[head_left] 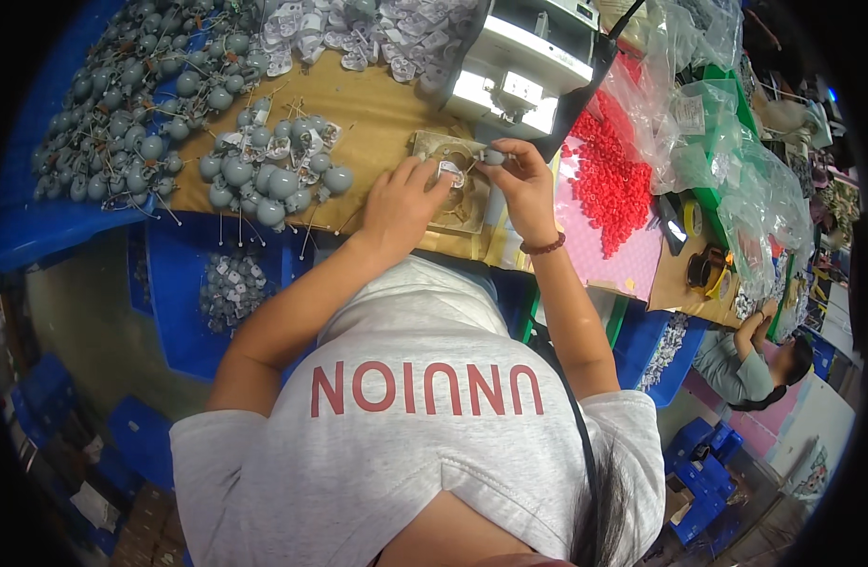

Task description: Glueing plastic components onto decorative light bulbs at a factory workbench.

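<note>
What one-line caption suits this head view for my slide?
Left hand and right hand work a small grey ball part at a fixture.

Right of the right hand, past a heap of red beads, clear plastic bags lie piled along the tabletop, crumpled and glossy, some over green trays. One bag near the top carries a small white paper label, roughly square. Up and left of the left hand, small white blister-like packets lie scattered at the far edge. Just above the right hand a white machine shows a pale rectangular label on its front.
</note>
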Tool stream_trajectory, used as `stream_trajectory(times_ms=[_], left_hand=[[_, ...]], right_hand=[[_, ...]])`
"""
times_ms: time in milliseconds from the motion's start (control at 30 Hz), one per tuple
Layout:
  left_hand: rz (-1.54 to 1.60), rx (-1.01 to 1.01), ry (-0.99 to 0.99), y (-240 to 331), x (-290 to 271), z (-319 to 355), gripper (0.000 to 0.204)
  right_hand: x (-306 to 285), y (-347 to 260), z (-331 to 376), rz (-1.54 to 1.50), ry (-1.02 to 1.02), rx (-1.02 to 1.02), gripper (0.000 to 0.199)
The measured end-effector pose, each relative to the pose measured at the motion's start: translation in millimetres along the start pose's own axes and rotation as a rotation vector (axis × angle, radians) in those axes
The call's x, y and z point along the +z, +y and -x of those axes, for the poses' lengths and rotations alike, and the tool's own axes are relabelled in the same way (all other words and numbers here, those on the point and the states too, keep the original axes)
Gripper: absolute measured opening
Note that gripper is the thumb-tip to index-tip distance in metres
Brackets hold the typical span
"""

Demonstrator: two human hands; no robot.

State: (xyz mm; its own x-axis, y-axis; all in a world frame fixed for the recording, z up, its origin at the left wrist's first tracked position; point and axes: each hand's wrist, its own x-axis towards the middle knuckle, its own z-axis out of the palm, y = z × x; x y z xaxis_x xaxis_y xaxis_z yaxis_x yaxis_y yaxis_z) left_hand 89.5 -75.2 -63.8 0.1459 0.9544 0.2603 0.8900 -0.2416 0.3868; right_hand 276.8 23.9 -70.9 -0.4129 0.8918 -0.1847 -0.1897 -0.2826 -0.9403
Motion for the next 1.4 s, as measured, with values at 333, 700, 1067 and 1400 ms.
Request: stream_trajectory(times_ms=[333, 700, 1067, 1400], left_hand=[[0.044, 0.030, 0.013, -4.6, 0.7, -0.5, 0.034], [0.124, 0.032, 0.015, -6.6, -2.0, -5.5, 0.030], [0.154, -0.127, 0.003, -0.1, -1.9, -31.2, 0.034], [0.216, -0.162, -0.002, -0.2, -1.6, -31.5, 0.032]], right_hand=[[-1.6, -25.3, -14.4, 0.234, -0.338, 0.249, 0.039], [14.1, -18.7, -19.7, 0.985, -0.244, -0.212, 0.046], [6.7, -24.9, -14.3, 0.925, 0.154, -0.576, 0.049], [-68.0, -39.2, -86.1, 0.313, 0.406, -0.277, 0.041]])
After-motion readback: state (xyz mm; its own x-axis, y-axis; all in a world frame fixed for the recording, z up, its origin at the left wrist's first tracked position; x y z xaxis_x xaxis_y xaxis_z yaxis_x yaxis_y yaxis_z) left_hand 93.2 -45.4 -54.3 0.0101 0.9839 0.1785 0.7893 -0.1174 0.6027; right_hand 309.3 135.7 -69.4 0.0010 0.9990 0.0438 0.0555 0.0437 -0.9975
